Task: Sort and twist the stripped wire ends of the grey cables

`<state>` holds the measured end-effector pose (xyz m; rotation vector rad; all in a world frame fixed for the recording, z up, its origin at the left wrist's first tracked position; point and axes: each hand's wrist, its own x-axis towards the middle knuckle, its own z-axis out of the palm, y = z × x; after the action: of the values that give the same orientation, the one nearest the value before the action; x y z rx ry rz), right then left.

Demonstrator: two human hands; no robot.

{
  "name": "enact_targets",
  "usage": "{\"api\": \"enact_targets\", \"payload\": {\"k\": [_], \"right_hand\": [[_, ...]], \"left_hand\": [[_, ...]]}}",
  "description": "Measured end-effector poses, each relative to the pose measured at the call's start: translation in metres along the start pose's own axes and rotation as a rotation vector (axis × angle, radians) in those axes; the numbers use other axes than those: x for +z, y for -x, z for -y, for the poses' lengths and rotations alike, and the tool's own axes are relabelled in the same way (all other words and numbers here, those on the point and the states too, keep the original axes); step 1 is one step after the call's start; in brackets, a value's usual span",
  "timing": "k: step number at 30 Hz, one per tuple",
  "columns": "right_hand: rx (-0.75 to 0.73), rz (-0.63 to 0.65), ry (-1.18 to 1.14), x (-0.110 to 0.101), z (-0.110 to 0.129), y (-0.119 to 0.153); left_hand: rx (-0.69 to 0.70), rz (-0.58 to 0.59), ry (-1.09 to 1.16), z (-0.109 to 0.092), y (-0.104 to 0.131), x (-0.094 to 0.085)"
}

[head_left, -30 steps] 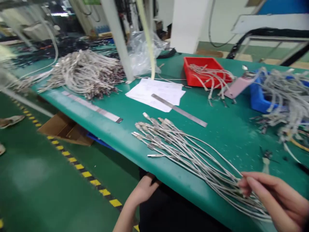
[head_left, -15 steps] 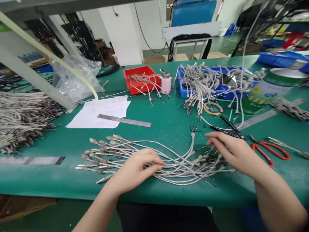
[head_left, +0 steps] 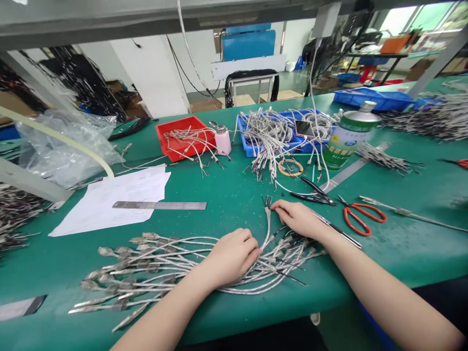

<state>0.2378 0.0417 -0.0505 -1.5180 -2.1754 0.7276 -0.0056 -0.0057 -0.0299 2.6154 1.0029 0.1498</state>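
A bundle of pale braided cables (head_left: 175,263) lies along the front of the green table (head_left: 219,319), connectors to the left and bare wire ends to the right. My left hand (head_left: 234,256) rests over the middle of the bundle, its fingers curled round cable that they mostly hide. Beside the upright stripped end of one cable (head_left: 268,222), my right hand (head_left: 292,214) has thumb and fingertips pinched together. These fingertips touch or nearly touch the dark wires there; what lies between them is too small to tell.
Red-handled scissors (head_left: 360,217) and black pliers (head_left: 316,195) lie right of my right hand. Behind are a red tray (head_left: 164,141), a pink bottle (head_left: 222,141), a blue tray (head_left: 248,146) of cables and a green can (head_left: 347,139). A steel ruler (head_left: 179,205) overlaps papers (head_left: 84,209).
The view has swung to the right. My right hand has come to the upright cable end, and its fingers have closed. My left hand has moved right along the bundle and curled more.
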Motion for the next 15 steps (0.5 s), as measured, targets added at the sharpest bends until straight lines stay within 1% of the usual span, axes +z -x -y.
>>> {"api": "enact_targets", "payload": {"k": [5, 10, 15], "right_hand": [[0.016, -0.012, 0.007, 0.002, -0.0029, -0.0036], [-0.01, -0.013, 0.004, 0.0036, -0.0053, -0.0009], [-0.02, 0.0, 0.013, 0.0063, -0.01, -0.0016]], "left_hand": [[0.03, 0.003, -0.028, 0.0004, 0.003, -0.0034], [0.035, -0.013, -0.054, 0.0025, 0.0028, 0.0], [0.013, -0.048, -0.067, 0.0009, 0.0051, 0.0038]]}}
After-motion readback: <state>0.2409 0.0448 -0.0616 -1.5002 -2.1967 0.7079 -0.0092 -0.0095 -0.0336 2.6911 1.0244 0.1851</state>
